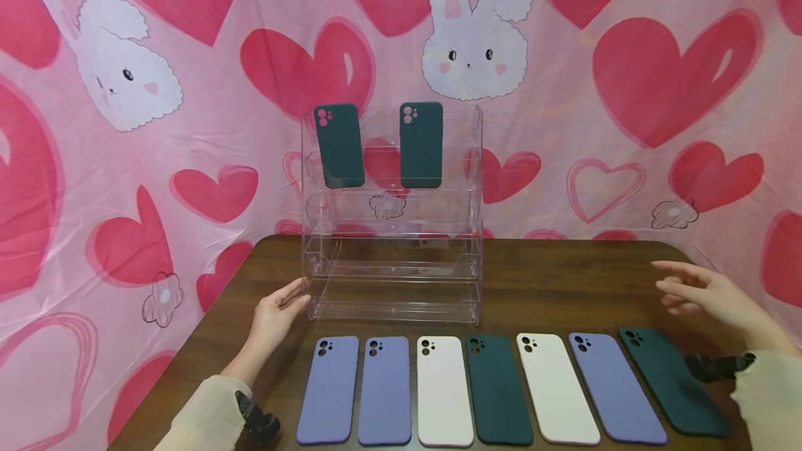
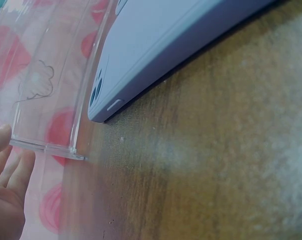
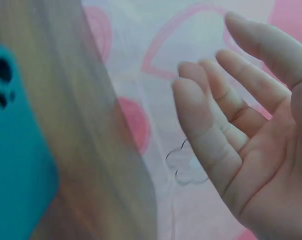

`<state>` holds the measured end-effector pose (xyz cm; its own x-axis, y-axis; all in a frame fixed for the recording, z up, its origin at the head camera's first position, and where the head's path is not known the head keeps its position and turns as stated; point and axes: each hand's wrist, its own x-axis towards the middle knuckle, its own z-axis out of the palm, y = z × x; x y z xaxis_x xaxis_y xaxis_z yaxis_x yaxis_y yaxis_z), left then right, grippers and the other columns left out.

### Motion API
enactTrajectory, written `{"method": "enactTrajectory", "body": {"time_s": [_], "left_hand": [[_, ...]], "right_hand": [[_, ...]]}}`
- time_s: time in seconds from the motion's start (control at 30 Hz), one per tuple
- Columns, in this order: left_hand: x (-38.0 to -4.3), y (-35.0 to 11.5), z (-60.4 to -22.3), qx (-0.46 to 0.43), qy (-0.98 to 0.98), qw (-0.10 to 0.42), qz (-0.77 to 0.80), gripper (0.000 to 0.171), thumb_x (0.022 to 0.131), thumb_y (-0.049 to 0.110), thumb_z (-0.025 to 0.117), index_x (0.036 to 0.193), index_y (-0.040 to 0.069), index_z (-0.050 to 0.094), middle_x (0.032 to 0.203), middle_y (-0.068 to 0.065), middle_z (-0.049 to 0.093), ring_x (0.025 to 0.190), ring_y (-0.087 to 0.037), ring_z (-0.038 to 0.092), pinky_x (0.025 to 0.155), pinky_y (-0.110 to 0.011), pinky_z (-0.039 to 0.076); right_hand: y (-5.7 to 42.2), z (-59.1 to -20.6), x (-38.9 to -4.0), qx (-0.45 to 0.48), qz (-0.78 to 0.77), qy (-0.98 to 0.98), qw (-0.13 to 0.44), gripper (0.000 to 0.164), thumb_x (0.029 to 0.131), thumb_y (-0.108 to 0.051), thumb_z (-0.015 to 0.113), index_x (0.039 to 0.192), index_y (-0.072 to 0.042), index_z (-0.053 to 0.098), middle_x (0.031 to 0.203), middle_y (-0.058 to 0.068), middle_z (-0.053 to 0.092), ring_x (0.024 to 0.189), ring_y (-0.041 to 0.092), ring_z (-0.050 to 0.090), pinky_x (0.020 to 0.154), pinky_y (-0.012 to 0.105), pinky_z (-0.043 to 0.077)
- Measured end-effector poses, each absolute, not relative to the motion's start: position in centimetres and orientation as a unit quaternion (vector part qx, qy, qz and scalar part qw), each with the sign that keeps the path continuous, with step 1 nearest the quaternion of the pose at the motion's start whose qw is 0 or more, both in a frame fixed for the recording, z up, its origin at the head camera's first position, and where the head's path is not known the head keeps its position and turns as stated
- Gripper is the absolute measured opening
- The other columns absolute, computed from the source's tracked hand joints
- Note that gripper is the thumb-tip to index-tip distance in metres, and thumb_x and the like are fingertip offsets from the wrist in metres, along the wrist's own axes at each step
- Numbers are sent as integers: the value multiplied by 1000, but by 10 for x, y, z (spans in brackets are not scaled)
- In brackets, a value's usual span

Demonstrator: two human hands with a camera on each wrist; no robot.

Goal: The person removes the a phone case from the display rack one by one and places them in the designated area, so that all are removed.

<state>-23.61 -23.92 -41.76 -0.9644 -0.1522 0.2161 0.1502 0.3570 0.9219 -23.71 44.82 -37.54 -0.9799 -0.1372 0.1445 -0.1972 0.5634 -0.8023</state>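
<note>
A clear tiered display rack (image 1: 393, 270) stands on the table. At its lower left side my left hand (image 1: 276, 315) pinches the edge, thumb on one face and fingers on the other, as the left wrist view shows. Two dark green phone cases (image 1: 341, 146) lean in the rack's top tier, one at the left and one near the middle. My right hand (image 1: 708, 294) hovers over the table's right side, holding nothing, with its fingers loosely bent in the right wrist view. Nearest to it lies a dark green phone case (image 1: 673, 385), at the right end of a row.
Several more phone cases lie along the table's front: purple (image 1: 327, 392), white (image 1: 445, 392) and dark green (image 1: 499, 392) among them. A pink cloth (image 1: 551, 159) with hearts and rabbits hangs behind the wooden table (image 1: 564, 277). Each wrist wears a black camera strap (image 1: 720, 366).
</note>
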Motion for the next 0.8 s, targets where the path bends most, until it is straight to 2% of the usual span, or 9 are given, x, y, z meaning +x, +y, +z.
{"method": "enactTrajectory", "body": {"time_s": [0.2,0.3,0.5,0.73,0.8], "left_hand": [[-236,-239,-417,5,-812,131,-569,44,87,9,64,127,-3,52,124,-15,54,112,-25,52,83,-17,46],[-236,-239,-417,4,-812,131,-569,43,87,7,64,127,-3,52,124,-15,54,112,-26,52,83,-17,46],[-237,-239,-418,-2,-811,143,-567,42,86,7,64,126,-4,53,123,-16,54,111,-25,53,82,-15,46],[-238,-240,-419,-10,-811,145,-567,41,87,2,63,125,-5,53,122,-18,54,111,-26,53,80,-16,47],[-238,-240,-419,-9,-811,142,-568,41,86,2,63,125,-5,53,122,-17,55,111,-26,52,81,-16,47]], "right_hand": [[429,-351,-241,90,431,-896,65,45,95,-21,52,138,-19,40,90,-10,61,77,19,64,63,25,53],[415,-337,-246,89,422,-899,79,48,94,-23,53,140,-18,37,89,-10,61,77,19,65,63,21,50],[380,-312,-258,124,444,-882,103,49,93,-18,56,139,-15,38,90,-11,61,74,14,63,62,23,54],[344,-286,-270,157,460,-866,120,49,93,-15,56,138,-12,39,89,-2,60,73,15,63,62,24,54],[335,-279,-273,151,449,-871,127,49,92,-18,58,137,-12,39,89,-2,59,74,14,63,63,22,54]]}}
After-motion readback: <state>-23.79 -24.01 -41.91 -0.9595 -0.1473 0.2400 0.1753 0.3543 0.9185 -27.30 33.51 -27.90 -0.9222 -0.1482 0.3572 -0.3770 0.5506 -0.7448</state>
